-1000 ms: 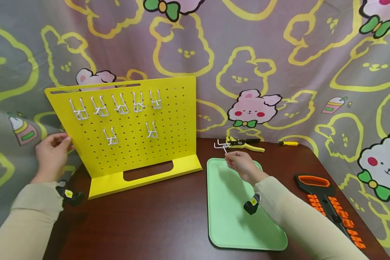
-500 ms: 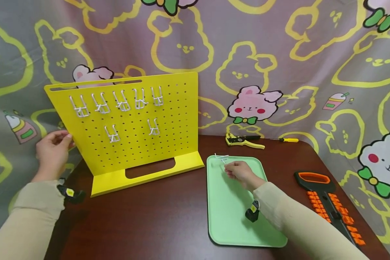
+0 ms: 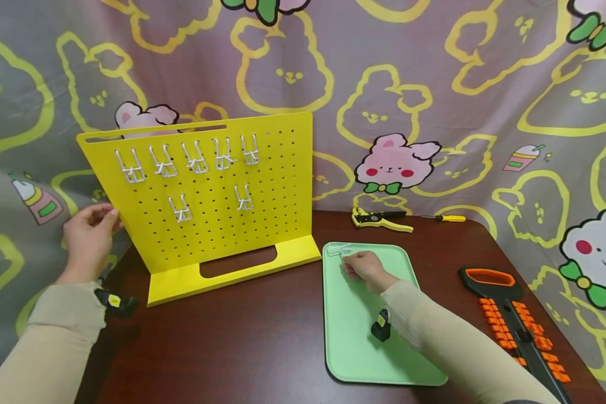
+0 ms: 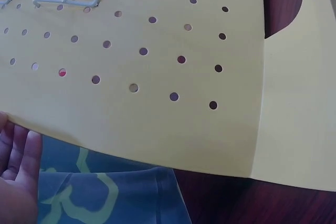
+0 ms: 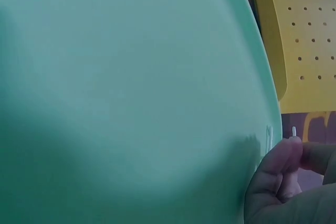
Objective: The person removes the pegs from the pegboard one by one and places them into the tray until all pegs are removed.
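On the left, a yellow pegboard (image 3: 209, 196) stands upright on its base, with several white wire hooks (image 3: 133, 174) hanging on it in two rows. My left hand (image 3: 89, 238) grips its left edge, thumb at the front; the left wrist view catches only some of the fingers (image 4: 26, 163) at that edge. Over the far left corner of a green tray (image 3: 363, 342), my right hand (image 3: 367, 269) pinches a white pegboard hook (image 3: 338, 248) between thumb and fingertips. In the right wrist view the hand mostly hides this hook, and a white tip (image 5: 294, 131) shows above the fingers.
Behind the tray lie yellow-handled pliers (image 3: 381, 221) and a yellow screwdriver (image 3: 450, 218). A black holder with orange clips (image 3: 515, 317) lies along the table's right side. Patterned cloth (image 3: 384, 101) hangs behind the brown table (image 3: 247, 348).
My right hand has come down with the hook from above the tray's far edge to its far left corner. The left hand keeps its grip on the pegboard.
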